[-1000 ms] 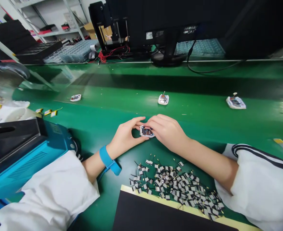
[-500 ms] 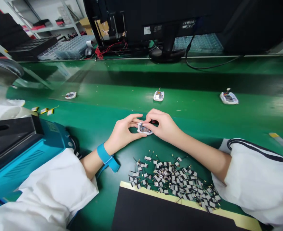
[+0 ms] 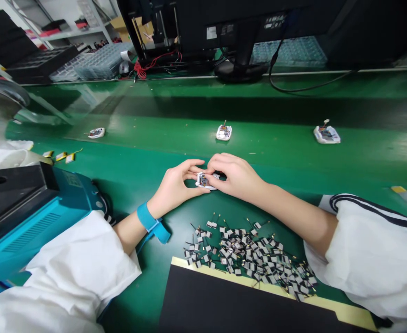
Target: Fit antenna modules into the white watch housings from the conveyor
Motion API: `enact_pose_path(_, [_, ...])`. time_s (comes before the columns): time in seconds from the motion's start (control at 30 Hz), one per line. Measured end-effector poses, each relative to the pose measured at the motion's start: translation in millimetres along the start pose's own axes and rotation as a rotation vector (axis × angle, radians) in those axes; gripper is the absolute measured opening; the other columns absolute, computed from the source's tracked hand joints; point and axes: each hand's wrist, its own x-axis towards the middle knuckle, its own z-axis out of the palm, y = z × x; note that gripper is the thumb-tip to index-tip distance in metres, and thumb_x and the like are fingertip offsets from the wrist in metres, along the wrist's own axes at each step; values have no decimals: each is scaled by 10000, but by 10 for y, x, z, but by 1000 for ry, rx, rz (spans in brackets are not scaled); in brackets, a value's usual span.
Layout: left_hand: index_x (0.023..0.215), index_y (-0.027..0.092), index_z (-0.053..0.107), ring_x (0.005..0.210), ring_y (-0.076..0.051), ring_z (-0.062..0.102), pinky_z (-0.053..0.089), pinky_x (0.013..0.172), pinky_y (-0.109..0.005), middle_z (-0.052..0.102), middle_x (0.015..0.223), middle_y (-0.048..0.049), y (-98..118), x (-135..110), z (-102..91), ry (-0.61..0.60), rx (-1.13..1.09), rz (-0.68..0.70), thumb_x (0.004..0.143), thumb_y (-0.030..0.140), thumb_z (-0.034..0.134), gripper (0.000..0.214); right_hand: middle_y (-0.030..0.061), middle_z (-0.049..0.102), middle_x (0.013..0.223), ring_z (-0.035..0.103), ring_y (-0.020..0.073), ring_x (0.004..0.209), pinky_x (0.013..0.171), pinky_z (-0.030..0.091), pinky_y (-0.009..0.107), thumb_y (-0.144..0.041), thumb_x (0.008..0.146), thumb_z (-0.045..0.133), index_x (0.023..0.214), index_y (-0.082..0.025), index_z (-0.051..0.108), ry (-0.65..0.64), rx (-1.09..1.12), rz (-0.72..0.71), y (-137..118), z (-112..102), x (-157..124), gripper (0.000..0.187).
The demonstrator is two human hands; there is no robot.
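A small white device [image 3: 203,181] with an exposed circuit board lies on the green belt [image 3: 265,157] between both hands. My left hand [image 3: 177,185] pinches its left side with thumb and fingers. My right hand [image 3: 236,178] covers its right side, fingers curled and pressing on its top. A blue strap [image 3: 149,221] circles my left wrist. Just in front of my arms lies a heap of several small grey parts with thin wires [image 3: 248,256].
Three more white devices sit farther out on the belt [image 3: 223,132] [image 3: 326,134] [image 3: 96,133]. A teal machine [image 3: 33,217] stands at the left, a black mat [image 3: 231,305] at the near edge. Small yellow parts [image 3: 61,156] lie at the left. A monitor stand [image 3: 241,69] is behind.
Both hands and the device have shifted slightly farther out on the belt. My right fingers have moved over the device's top. The other devices have drifted left.
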Motion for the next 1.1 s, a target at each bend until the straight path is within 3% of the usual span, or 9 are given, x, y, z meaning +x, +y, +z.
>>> enact_pose_path(0.2, [1079, 126, 467, 813, -135, 612, 508, 807, -270, 626, 918, -48, -18, 6, 1, 0, -20, 6, 591, 180, 717, 551, 50, 562, 712, 458, 130, 664, 633, 374, 262, -211, 785, 459, 679, -137, 553, 66, 56, -121, 51, 34, -6, 160])
enact_pose_path(0.4, [1075, 143, 476, 810, -130, 611, 509, 809, -267, 627, 916, -38, -28, 7, 3, 6, -19, 22, 595, 190, 717, 539, 41, 569, 744, 478, 135, 692, 618, 379, 250, -204, 747, 503, 651, -150, 558, 57, 66, 12, 28, 27, -9, 124])
enact_pose_path(0.63, [1078, 135, 472, 809, -129, 612, 509, 808, -264, 628, 905, -39, -30, 2, 5, 9, -15, 27, 599, 200, 713, 540, 54, 591, 778, 478, 146, 678, 649, 382, 283, -266, 821, 381, 740, -153, 608, -21, -205, -114, -14, -76, -61, 266])
enact_pose_path(0.8, [1078, 146, 471, 808, -139, 618, 513, 804, -283, 630, 914, -44, -28, 2, 4, 20, -11, 4, 595, 213, 717, 547, 41, 595, 804, 518, 131, 702, 650, 412, 252, -191, 786, 415, 872, -161, 636, 117, -120, -107, -2, -37, -102, 239])
enact_pose_path(1.1, [1083, 130, 470, 811, -135, 616, 512, 805, -269, 629, 917, -50, -17, -1, 1, 18, -6, 17, 595, 191, 714, 549, 51, 558, 785, 505, 133, 691, 601, 407, 244, -177, 758, 457, 851, -142, 630, 87, -101, -79, -9, -32, -80, 199])
